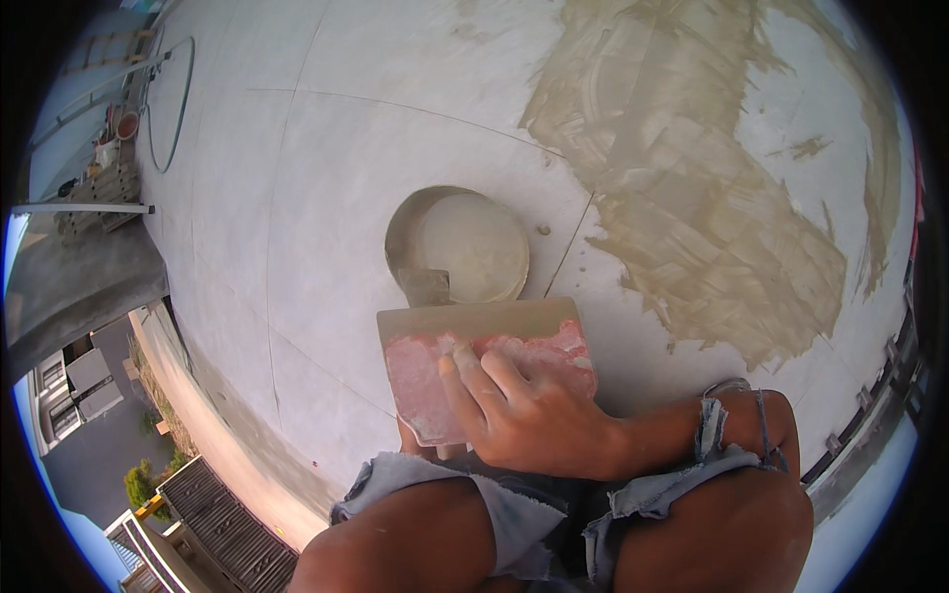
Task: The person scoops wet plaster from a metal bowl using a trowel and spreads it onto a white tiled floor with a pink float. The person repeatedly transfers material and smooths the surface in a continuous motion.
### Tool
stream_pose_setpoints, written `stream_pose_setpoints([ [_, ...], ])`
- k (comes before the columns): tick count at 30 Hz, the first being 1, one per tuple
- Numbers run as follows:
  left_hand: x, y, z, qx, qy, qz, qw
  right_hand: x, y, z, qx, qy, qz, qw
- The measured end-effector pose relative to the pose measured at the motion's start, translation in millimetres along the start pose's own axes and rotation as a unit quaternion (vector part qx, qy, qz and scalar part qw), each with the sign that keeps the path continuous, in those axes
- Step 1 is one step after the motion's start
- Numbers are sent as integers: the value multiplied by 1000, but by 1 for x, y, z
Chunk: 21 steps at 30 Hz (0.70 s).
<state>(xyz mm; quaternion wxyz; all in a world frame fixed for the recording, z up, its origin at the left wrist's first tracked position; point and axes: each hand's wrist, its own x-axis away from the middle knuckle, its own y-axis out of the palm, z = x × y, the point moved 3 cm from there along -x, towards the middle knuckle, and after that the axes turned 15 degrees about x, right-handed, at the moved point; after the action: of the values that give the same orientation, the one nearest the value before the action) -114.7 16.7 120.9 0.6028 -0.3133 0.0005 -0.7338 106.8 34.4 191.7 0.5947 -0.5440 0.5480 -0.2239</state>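
A red rectangular plastering float (420, 385) is tilted up over my knees. Grey-beige paste covers a band along its far edge, and pale smears mark its red face. My right hand (539, 420) lies on that face with its fingers stretched forward and slightly bent; its thumb is hidden. Only a sliver of my left hand (406, 437) shows at the float's lower left, holding it from beneath; the rest is hidden. Just beyond stands a round tub (393, 242) with greyish mix inside. A small flat scraper blade (427, 287) leans at its near rim.
Wet beige coating (682, 198) spreads over the pale floor (326, 178) at the right, past thin joint lines. A hose (178, 138) curls at the far left, near buckets (127, 126) and stacked blocks. Floor edges run along the left and right.
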Motion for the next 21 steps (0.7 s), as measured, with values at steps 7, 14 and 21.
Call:
stream_pose_setpoints([
  [7, 1, -3, 1, 30, -19, 5, 999, -5, 16, 3, 20, 28, 22, 999],
  [14, -1, -6, -2, 88, -52, 10, 995, -4, 27, 2, 35, 38, -10, 999],
  [21, -7, -9, -4, 218, -111, 22, 969, -5, 13, 13, 7, 36, 28, 999],
])
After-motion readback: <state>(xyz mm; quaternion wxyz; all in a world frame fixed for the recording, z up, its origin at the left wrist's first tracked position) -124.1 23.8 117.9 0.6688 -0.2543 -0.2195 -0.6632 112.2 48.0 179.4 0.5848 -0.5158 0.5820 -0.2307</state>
